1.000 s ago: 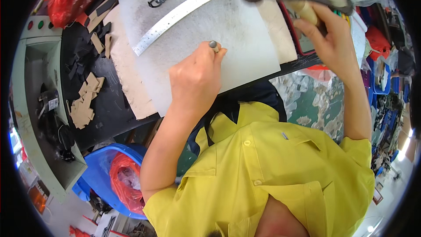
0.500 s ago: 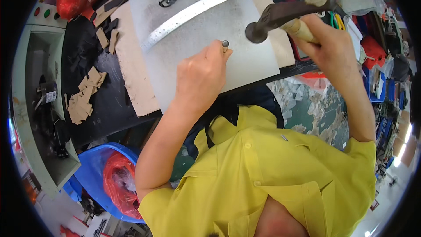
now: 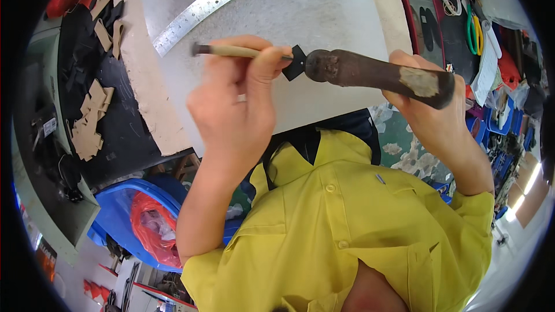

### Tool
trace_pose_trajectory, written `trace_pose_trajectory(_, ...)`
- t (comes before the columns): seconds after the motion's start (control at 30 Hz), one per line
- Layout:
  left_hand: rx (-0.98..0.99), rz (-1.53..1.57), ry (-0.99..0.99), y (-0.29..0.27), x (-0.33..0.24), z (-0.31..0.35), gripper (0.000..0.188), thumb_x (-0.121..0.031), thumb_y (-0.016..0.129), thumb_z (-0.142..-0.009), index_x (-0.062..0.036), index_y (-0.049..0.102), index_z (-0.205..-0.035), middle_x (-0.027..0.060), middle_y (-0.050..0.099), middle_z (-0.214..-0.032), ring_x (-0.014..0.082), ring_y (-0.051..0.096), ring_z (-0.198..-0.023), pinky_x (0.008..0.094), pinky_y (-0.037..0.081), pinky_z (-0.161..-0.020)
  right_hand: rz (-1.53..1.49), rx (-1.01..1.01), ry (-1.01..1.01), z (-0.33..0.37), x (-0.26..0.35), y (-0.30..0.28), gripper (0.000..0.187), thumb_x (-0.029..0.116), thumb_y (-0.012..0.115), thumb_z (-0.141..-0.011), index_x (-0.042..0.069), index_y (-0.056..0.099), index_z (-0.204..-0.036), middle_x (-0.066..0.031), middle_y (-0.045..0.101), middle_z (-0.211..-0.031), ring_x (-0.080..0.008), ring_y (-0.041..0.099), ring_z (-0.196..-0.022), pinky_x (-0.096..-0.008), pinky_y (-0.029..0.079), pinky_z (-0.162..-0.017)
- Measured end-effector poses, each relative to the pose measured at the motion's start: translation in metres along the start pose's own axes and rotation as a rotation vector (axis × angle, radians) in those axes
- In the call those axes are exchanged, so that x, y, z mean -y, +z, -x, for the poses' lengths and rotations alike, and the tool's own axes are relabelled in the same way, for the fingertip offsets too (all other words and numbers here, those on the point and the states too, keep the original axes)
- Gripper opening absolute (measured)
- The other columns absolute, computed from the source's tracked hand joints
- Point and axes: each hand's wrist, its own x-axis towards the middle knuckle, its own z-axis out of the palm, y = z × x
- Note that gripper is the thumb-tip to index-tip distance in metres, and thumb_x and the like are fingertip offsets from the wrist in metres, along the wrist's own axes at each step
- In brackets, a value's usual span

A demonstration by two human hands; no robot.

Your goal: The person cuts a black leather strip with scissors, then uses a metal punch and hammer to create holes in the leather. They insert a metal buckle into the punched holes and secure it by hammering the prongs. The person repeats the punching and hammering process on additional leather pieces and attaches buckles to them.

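Tipping punch [image 3: 234, 51] sideways, black piece [image 3: 295, 65] now uncovered

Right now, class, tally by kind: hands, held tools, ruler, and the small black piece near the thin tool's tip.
Hands (left hand, right hand): 2
Held tools (hammer, punch-like tool): 2
Ruler: 1
Black piece: 1
Total: 6

Dark worn hammer [image 3: 370, 73], slim pale-shafted tool [image 3: 234, 51] crosswise, small flat black piece [image 3: 296, 65] by the tool's tip.
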Motion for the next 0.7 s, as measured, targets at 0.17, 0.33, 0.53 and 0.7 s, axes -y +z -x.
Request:
trace_pose_trajectory(0.17,0.057,0.072,-0.007,-0.004,-0.008,-0.007,0.011,-0.003,0.052,-0.098,0.0071,0.052,-0.103,0.0205,0.068,-0.092,0.0243,0.070,-0.085,0.0328,0.060,-0.078,-0.006,-0.006,-0.095,0.001,-0.009,0.002,0.023,0.002,0.072,-0.073,0.006,0.056,-0.089,-0.0084,0.048,-0.070,-0.0244,0.053,-0.058,-0.0329,0.042,-0.052)
trace_pose_trajectory(0.33,0.072,-0.006,-0.086,0.000,0.000,-0.008,0.013,-0.003,0.056,-0.096,0.0074,0.055,-0.103,0.0196,0.069,-0.093,0.0218,0.070,-0.085,0.0289,0.059,-0.076,0.020,-0.079,-0.088,-0.004,-0.004,0.001,0.020,0.011,0.067,-0.073,0.014,0.055,-0.088,-0.0041,0.040,-0.063,-0.0221,0.050,-0.052,-0.0354,0.039,-0.044)
trace_pose_trajectory(0.53,0.087,-0.052,-0.092,-0.002,0.002,-0.008,0.012,-0.002,0.057,-0.096,0.0072,0.056,-0.102,0.0177,0.070,-0.092,0.0190,0.070,-0.084,0.0265,0.058,-0.075,-0.004,-0.066,-0.082,-0.003,-0.006,0.002,0.018,0.008,0.064,-0.074,0.014,0.056,-0.089,-0.0045,0.038,-0.062,-0.0221,0.049,-0.051,-0.0358,0.040,-0.044)
trace_pose_trajectory(0.7,0.108,-0.078,-0.070,-0.004,0.002,-0.008,0.011,-0.002,0.057,-0.095,0.0076,0.057,-0.101,0.0166,0.070,-0.092,0.0173,0.069,-0.083,0.0260,0.057,-0.075,-0.019,-0.081,-0.089,-0.002,-0.006,0.004,0.021,0.007,0.063,-0.073,0.013,0.056,-0.091,-0.0050,0.038,-0.063,-0.0222,0.049,-0.052,-0.0357,0.040,-0.044)
